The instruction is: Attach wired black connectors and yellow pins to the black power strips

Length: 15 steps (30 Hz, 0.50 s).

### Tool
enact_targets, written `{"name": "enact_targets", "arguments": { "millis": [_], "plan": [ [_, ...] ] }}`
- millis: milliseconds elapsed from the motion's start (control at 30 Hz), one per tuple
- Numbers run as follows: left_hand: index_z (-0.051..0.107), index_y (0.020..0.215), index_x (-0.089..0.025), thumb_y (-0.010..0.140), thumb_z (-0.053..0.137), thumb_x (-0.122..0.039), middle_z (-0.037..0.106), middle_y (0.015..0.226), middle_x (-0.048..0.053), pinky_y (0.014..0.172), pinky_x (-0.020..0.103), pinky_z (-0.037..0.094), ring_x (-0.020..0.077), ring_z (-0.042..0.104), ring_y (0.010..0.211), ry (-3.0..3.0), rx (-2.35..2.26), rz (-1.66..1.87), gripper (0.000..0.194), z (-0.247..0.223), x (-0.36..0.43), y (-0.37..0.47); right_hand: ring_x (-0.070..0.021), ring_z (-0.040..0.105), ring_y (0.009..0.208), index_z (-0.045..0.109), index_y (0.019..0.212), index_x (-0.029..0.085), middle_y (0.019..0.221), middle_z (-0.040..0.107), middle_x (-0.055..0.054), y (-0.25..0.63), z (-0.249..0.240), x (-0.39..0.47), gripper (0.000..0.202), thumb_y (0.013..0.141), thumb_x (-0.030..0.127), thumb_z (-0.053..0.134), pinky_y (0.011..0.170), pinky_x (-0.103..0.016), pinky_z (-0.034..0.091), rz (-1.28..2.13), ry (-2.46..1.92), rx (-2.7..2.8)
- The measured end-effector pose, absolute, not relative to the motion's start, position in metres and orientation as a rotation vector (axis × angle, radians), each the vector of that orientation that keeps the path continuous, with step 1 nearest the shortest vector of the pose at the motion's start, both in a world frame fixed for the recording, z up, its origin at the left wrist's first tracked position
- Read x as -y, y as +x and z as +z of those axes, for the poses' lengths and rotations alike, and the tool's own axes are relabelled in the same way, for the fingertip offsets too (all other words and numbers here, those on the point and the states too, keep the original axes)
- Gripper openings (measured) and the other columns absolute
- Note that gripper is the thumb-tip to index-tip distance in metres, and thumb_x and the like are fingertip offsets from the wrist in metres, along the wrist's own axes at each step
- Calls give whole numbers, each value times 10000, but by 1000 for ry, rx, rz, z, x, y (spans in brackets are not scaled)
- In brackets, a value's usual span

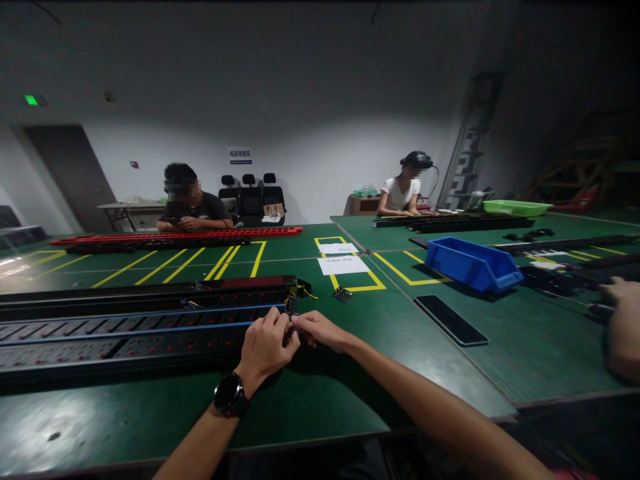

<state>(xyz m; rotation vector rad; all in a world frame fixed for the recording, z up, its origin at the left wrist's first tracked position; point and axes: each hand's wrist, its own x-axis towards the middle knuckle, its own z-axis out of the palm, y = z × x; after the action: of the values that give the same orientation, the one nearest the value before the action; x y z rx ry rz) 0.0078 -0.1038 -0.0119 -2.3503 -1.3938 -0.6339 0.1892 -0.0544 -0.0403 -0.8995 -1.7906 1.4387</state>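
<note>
My left hand [267,343], with a black watch [231,395] on its wrist, is closed at the right end of a long black power strip [175,343]. Rows of socket-like panels with red dots run along the strip, and blue wires [200,329] stretch over it. My right hand [320,330] meets the left one there, thumb and fingers pinched together. Whatever small part lies between the fingertips is hidden. Just behind the hands, short black and yellow wires [307,291] stick out from the end of a second black housing [250,285].
On the green table [350,393] lie a phone [450,320], a blue bin [470,263], paper sheets [343,265] and a small black part [343,294]. A red rail [175,237] lies farther back. Two people sit opposite; another person's hand [625,320] is at right.
</note>
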Motion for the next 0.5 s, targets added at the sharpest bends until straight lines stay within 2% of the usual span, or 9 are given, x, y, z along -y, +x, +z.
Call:
{"name": "enact_targets", "arguments": {
  "millis": [133,233,333,400,500],
  "plan": [
    [624,827,-193,910,521,-294,589,864,55,667,308,416,186,567,726,-2366,1355,-618,166,-13,104,7,-92,501,524,683,859,155,649,548,26,190,-37,57,591,859,738,589,478,-202,426,1608,-815,1841],
    [626,822,-194,917,511,-289,592,849,48,658,300,414,176,573,719,-2373,1353,-626,177,-14,104,6,-86,469,491,689,850,145,621,550,25,190,-36,57,613,874,742,557,467,-201,387,1543,-821,1819],
    [625,835,-194,939,500,-311,597,857,45,646,302,413,176,579,716,-2376,1370,-619,200,-14,103,6,-76,386,460,733,905,121,660,613,-8,194,-31,51,638,955,692,451,452,-215,307,1298,-890,1804],
    [630,858,-194,949,501,-331,603,885,49,641,303,415,181,586,727,-2384,1383,-588,209,-13,103,6,-96,448,514,742,888,127,727,666,-37,203,-27,45,593,1011,594,399,503,-228,330,1039,-978,1880],
    [646,918,-192,949,518,-337,610,931,58,650,302,426,191,601,761,-2403,1398,-519,196,-12,103,7,-152,589,695,725,815,164,808,707,-57,224,-23,37,432,1017,444,465,634,-247,381,460,-1285,2032]
  ]
}}
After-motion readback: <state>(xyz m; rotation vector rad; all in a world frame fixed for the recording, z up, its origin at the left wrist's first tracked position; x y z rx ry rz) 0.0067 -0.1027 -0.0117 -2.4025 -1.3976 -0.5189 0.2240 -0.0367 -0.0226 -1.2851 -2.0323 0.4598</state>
